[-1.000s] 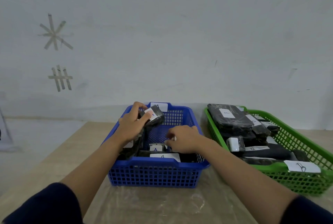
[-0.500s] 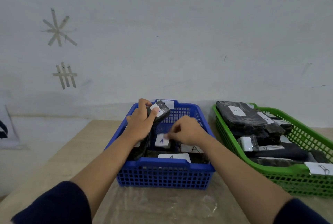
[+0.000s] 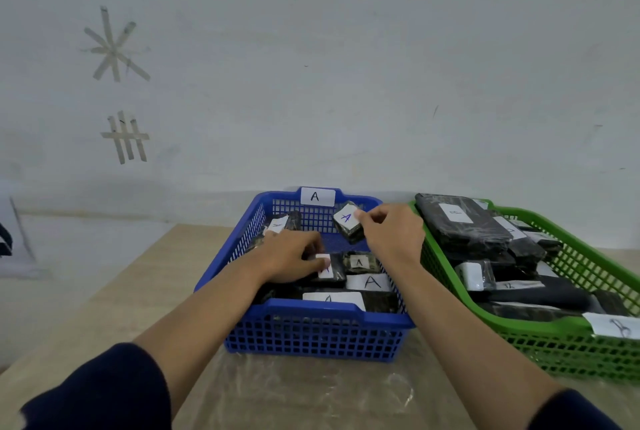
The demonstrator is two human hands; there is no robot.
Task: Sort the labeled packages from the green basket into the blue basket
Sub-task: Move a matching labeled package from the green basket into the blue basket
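The blue basket (image 3: 313, 309), tagged "A" at its far rim, stands in the middle of the table and holds several black packages with white "A" labels. My right hand (image 3: 393, 235) pinches a small black package (image 3: 349, 226) marked "A" and holds it tilted above the back of the blue basket. My left hand (image 3: 289, 256) is down inside that basket, its fingers curled on another small labeled package (image 3: 331, 269). To the right, the green basket (image 3: 540, 330) is full of black labeled packages (image 3: 460, 222), a large one on top at the back.
A black package (image 3: 281, 224) leans against the blue basket's left wall. Clear plastic film (image 3: 311, 391) lies on the wooden table (image 3: 138, 291) in front of the baskets. A pale wall with tape marks (image 3: 116, 49) rises behind.
My right hand has risen from the basket's middle to its back with a small "A" package. My left hand has dropped from the back onto a package in the middle.
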